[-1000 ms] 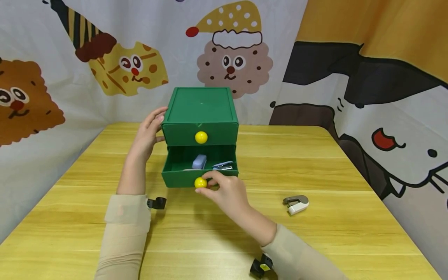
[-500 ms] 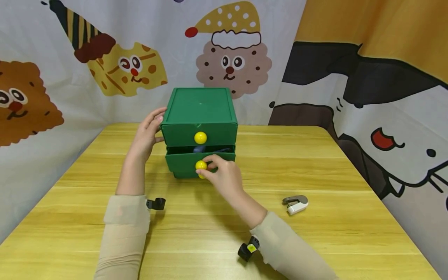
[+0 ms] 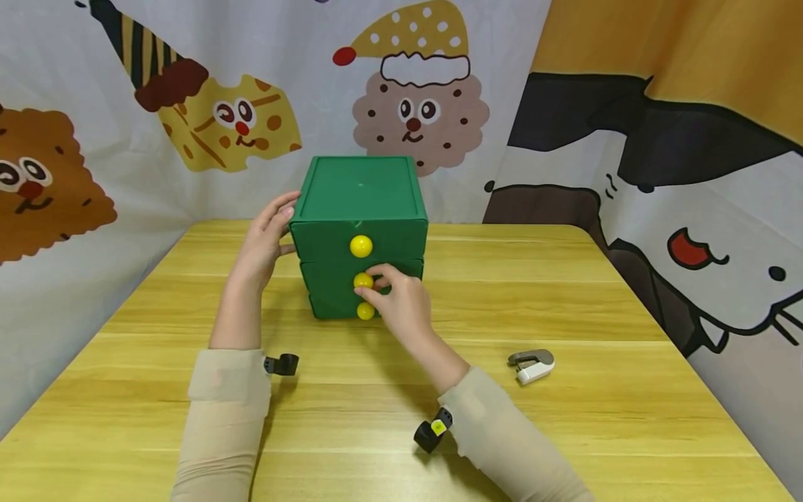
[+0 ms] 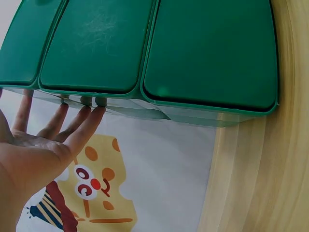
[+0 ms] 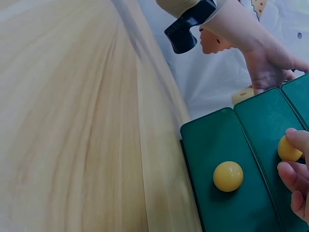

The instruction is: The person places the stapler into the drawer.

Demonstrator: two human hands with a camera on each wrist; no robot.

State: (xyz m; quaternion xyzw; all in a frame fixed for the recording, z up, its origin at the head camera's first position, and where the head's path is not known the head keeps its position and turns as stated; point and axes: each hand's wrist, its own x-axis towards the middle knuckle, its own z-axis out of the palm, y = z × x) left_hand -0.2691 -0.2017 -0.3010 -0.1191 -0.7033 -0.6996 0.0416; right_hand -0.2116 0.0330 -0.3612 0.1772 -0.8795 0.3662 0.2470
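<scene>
A green three-drawer box stands on the table with all its drawer fronts flush. Each front carries a round yellow knob; the top one is untouched. My right hand pinches the middle drawer's knob between thumb and fingers; the right wrist view shows the same knob at its right edge. Below it sits the bottom knob. My left hand rests its straight fingertips against the box's left side, as the left wrist view shows with its fingers. What the drawers hold is hidden.
A small grey and white stapler lies on the wooden table, right of the box. Behind the table hangs a curtain printed with cartoon figures. A wrist camera juts from the right sleeve.
My right hand has pushed the middle drawer from well out to flush with the box, hiding the bluish stapler and other things inside. My left hand has kept its place.
</scene>
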